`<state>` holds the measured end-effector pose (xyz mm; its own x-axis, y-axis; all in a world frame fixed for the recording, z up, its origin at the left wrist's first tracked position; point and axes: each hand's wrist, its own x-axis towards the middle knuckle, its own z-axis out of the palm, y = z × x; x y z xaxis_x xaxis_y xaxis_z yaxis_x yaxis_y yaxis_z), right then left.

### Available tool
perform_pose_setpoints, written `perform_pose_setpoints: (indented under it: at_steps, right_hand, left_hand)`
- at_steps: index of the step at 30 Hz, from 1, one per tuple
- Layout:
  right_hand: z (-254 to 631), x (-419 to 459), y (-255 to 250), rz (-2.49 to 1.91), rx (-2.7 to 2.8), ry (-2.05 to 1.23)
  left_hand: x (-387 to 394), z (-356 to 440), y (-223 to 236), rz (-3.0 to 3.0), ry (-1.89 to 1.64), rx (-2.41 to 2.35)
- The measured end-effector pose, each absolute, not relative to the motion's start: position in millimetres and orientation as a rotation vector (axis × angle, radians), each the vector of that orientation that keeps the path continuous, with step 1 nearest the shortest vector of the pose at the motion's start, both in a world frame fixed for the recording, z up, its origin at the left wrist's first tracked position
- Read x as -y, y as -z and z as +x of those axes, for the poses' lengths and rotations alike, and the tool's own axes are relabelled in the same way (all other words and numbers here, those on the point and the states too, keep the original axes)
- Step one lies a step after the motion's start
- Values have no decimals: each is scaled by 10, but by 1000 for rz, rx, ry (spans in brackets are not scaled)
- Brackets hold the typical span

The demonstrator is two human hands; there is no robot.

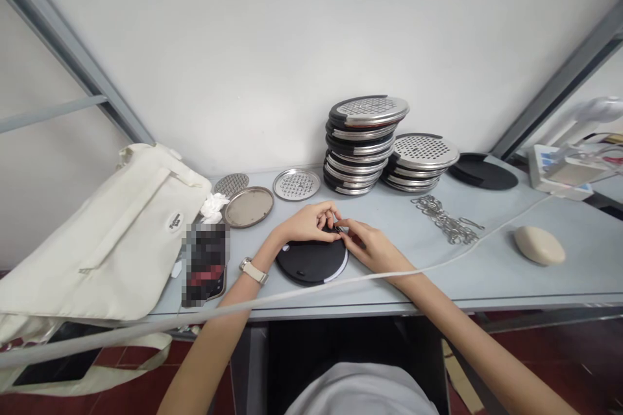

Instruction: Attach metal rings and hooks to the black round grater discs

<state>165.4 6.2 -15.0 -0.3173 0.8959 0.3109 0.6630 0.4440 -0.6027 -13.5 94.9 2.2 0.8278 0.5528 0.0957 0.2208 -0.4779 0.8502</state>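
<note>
A: ok, what's closest to the camera?

B: Pale clothing (360, 392) at the bottom, then a white cable (292, 294) slanting across the whole view, in front of both forearms. After that, the table edge (389, 306).

A: And the thing being worked on?

B: Black disc (309, 264), lying flat near the front edge of the table, between the forearms. It's got a pale strip along its right rim.

A: Hands?

B: Both are at its far right edge, fingertips close together. Right hand (367, 245) has thumb and index pinched on a small dark piece (337, 228), too tiny to make out. Left hand (311, 222) arches over the far rim with fingers curled; can't tell if it's gripping anything. There's a watch (253, 270) on that wrist.

A: Around them?

B: Blurred-out phone (207, 266) on the left beside a cream bag (160, 240), smooth beige lump (539, 245) over on the right. Bit further back, a heap of metal clips (452, 224), crumpled tissue (213, 207) and a plain metal disc (249, 207).

A: Furthest?

B: Two loose grater discs (296, 185), a tall stack (363, 149) beside a shorter stack (421, 162), another black plate (483, 172), then white wall (243, 45).
</note>
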Motion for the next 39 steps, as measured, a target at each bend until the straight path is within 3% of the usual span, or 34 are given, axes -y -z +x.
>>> perform_pose_setpoints:
  at_steps: [39]
  right_hand:
    - [1658,-68,229,-1326,1916,-585]
  left_hand:
    - [-949,-139,-29,2085,-440,-568]
